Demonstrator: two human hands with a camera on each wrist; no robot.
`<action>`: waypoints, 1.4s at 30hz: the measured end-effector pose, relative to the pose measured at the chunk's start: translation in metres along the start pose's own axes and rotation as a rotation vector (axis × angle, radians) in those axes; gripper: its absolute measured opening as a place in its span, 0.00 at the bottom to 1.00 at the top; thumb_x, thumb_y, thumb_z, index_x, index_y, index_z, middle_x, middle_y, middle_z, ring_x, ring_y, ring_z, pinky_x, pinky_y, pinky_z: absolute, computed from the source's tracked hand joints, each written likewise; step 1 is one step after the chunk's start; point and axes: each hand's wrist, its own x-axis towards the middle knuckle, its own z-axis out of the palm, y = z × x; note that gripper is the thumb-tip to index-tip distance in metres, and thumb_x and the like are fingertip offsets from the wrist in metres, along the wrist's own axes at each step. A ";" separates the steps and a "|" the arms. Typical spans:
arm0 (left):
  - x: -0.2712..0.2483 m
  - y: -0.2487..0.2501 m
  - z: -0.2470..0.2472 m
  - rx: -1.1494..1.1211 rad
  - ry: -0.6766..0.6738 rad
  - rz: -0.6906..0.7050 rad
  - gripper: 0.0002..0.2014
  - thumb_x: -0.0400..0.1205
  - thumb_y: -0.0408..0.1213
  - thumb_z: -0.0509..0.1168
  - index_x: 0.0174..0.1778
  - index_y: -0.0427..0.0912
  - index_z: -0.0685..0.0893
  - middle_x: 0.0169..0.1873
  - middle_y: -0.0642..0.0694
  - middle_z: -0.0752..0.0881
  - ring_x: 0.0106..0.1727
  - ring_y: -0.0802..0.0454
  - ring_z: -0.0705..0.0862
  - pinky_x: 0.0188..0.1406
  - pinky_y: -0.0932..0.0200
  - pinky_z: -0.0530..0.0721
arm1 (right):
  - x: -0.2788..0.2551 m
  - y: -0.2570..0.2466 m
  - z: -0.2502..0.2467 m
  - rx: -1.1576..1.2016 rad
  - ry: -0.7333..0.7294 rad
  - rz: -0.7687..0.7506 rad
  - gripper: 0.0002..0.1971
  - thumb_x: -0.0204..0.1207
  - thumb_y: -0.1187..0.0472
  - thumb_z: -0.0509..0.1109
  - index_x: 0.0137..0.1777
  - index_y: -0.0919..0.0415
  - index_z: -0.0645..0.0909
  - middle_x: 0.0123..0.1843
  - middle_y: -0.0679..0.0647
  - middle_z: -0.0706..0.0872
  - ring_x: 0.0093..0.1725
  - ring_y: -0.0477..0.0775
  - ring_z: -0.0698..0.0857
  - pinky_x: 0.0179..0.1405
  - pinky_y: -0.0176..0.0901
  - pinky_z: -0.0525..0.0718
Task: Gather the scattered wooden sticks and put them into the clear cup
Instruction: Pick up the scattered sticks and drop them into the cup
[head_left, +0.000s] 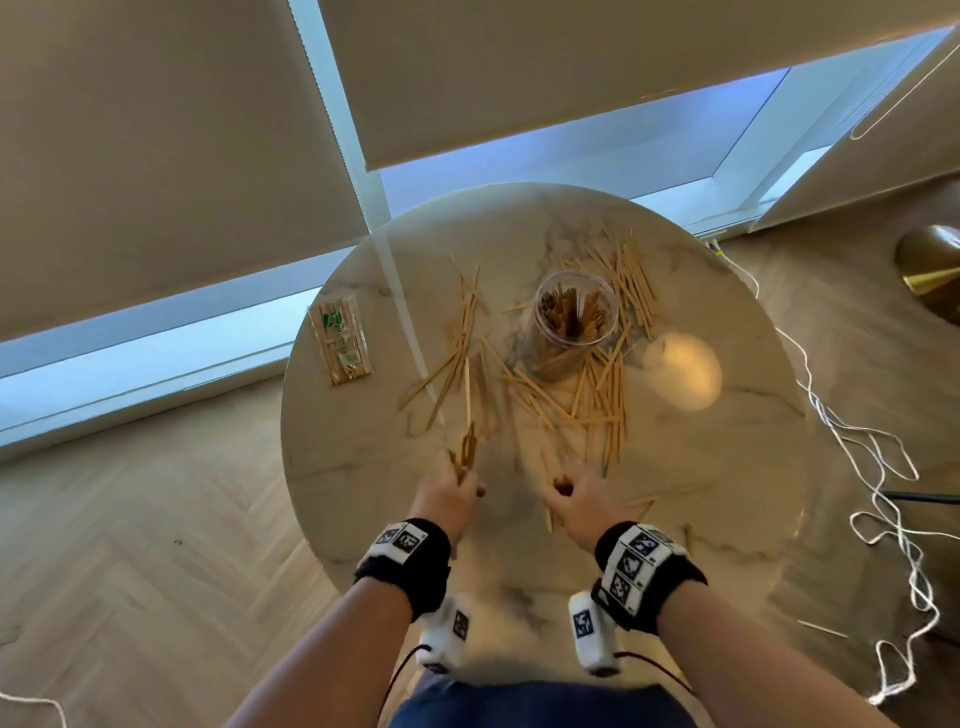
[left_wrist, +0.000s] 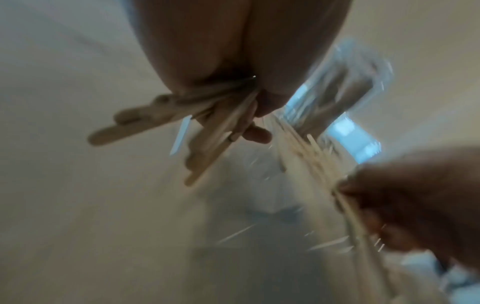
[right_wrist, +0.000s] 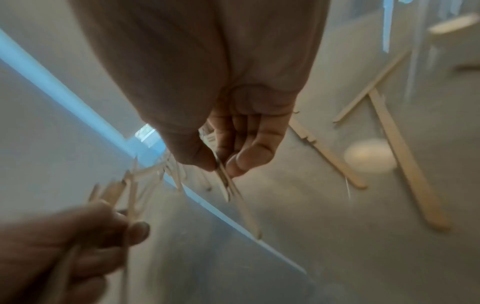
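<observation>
- Wooden sticks (head_left: 550, 400): thin, flat, pale, with rounded ends; most lie scattered and crossing on the tabletop (head_left: 363, 457), ringing the cup on its left, near and far-right sides.
- A few sticks (left_wrist: 166, 121) are bunched in the left hand's grip; one (right_wrist: 228, 185) is pinched by the right.
- Clear cup (head_left: 571, 322): round, upright, mid-tabletop, already holding standing sticks.

Round marble table (head_left: 727, 467), herringbone floor (head_left: 156, 571), drawn blinds (head_left: 156, 130).
</observation>
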 end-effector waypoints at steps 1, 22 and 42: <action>0.000 0.003 0.000 -0.082 -0.023 -0.028 0.07 0.85 0.38 0.60 0.49 0.40 0.81 0.41 0.46 0.88 0.43 0.47 0.85 0.47 0.49 0.83 | -0.004 -0.003 -0.002 0.083 -0.006 -0.018 0.13 0.80 0.55 0.70 0.40 0.66 0.83 0.34 0.62 0.88 0.32 0.57 0.85 0.38 0.53 0.87; -0.004 0.022 0.029 -0.459 -0.117 -0.212 0.08 0.92 0.41 0.55 0.55 0.42 0.77 0.32 0.44 0.81 0.28 0.48 0.79 0.28 0.54 0.83 | -0.002 -0.009 -0.023 0.082 0.036 -0.045 0.13 0.78 0.45 0.71 0.45 0.55 0.87 0.37 0.51 0.88 0.36 0.48 0.84 0.39 0.44 0.83; 0.015 0.045 0.041 -0.492 0.095 -0.154 0.19 0.88 0.59 0.55 0.41 0.48 0.75 0.24 0.52 0.70 0.19 0.56 0.65 0.17 0.62 0.66 | 0.126 0.000 -0.094 -0.057 0.189 0.268 0.07 0.79 0.62 0.68 0.44 0.66 0.81 0.48 0.61 0.88 0.49 0.64 0.88 0.48 0.49 0.87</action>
